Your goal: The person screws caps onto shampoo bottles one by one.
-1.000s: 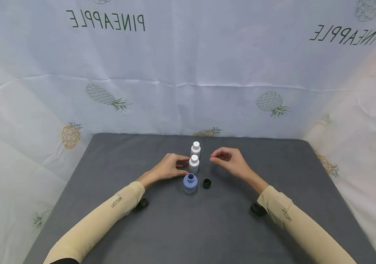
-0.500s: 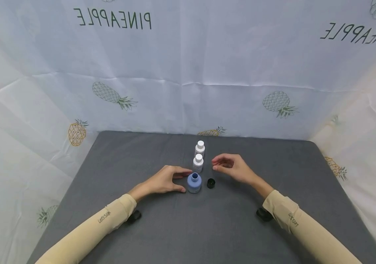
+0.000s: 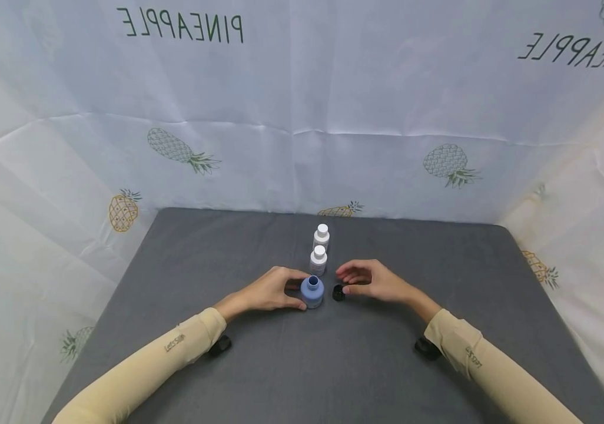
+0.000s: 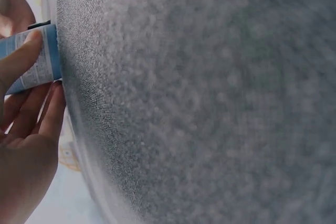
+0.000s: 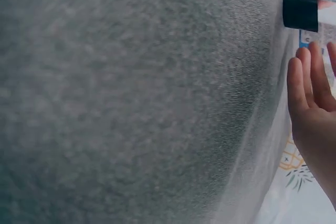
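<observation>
An uncapped blue bottle (image 3: 312,294) stands upright on the table. My left hand (image 3: 274,290) holds it from the left, the fingers behind it and the thumb at its front; the left wrist view shows the thumb lying over the label of the bottle (image 4: 41,69). Just right of the bottle lies a small black cap (image 3: 338,293). My right hand (image 3: 378,281) is beside this cap, thumb close to it and fingers extended behind. In the right wrist view the fingers (image 5: 295,85) are apart from the cap (image 5: 300,14); whether the thumb touches it, I cannot tell.
Two white bottles with white caps stand behind the blue one, a nearer one (image 3: 318,263) and a farther one (image 3: 321,237). Dark objects lie by the left sleeve (image 3: 221,345) and the right sleeve (image 3: 427,348). A pineapple-print curtain (image 3: 360,171) hangs behind the grey table (image 3: 323,371).
My left hand has moved from beside the nearer white bottle toward me and taken hold of the blue bottle. My right hand has come down toward the black cap.
</observation>
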Available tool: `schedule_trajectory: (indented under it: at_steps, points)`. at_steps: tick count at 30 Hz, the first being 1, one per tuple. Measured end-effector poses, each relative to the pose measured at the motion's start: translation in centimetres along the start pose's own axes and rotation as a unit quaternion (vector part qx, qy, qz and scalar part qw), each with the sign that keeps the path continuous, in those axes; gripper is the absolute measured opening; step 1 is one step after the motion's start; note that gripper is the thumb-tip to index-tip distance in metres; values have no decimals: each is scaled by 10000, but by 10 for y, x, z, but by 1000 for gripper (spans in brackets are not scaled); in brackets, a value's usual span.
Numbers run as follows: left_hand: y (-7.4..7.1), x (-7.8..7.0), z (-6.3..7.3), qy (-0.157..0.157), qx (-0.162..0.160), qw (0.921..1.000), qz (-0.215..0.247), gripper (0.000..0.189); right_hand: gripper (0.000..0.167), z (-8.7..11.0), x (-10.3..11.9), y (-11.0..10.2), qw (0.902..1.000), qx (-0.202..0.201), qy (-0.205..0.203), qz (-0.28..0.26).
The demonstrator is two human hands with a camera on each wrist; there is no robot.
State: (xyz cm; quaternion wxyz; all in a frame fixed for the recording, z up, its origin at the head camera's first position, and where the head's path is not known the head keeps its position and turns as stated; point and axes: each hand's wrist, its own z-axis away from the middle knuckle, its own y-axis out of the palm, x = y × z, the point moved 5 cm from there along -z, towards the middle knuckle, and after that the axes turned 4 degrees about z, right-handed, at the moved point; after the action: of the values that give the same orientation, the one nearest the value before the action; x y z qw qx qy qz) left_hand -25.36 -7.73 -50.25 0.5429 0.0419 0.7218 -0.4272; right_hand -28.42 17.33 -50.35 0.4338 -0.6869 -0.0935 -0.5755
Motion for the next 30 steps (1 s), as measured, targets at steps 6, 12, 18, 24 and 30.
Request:
schedule_trajectory:
  at_steps: [6,12,18,24,30]
  points:
    - [1,1,-3,-6,-4,10000,28,57,46,2,-3,4,9997,208,75,128]
    - [3,2,-3,-7,22,10000,-8,58,46,3,-4,6,9991,177,96,371]
    - [4,-1,0,-27,3,10000,-27,56,43,2,-5,10,9970,103,110,762]
    - [2,-6,2,-29,101,9999,44,55,41,1,-2,12,9945,47,127,1041]
    - [2,-7,3,-93,133,9995,254,54,36,2,-3,12,9925,-1,25,1221]
